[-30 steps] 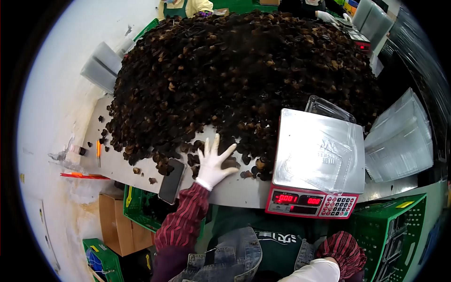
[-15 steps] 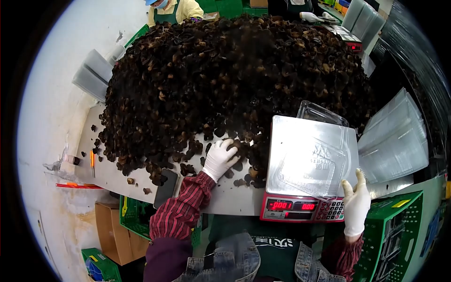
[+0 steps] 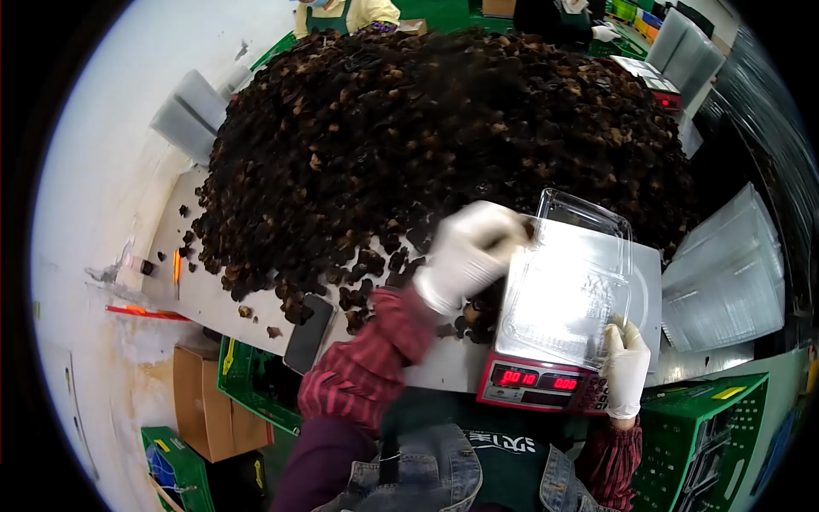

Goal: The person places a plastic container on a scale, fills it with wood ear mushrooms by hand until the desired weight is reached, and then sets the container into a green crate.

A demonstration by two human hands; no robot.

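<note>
A large heap of dried black fungus [image 3: 409, 145] covers the table in front of me. My left hand [image 3: 469, 256], in a white glove and smeared by motion, is lifted at the left edge of the scale. Its fingers are curled, with a dark bit of fungus at the tips. My right hand [image 3: 627, 367], also gloved, pinches the lower right corner of a clear plastic box [image 3: 567, 299]. The box lies tilted over the metal pan of the red scale [image 3: 533, 380], whose display is lit.
Nested clear boxes [image 3: 725, 282] stand right of the scale, more [image 3: 189, 119] at the far left. A dark phone [image 3: 307, 334] and an orange pen [image 3: 177, 271] lie on the table. Green crates [image 3: 704, 435] sit below. Across the heap, a person [image 3: 345, 15] stands near a second scale [image 3: 667, 101].
My left hand has risen from the heap's near edge and moved right to the scale. My right hand has moved from beside the scale onto the box's corner. The scale's reading has changed.
</note>
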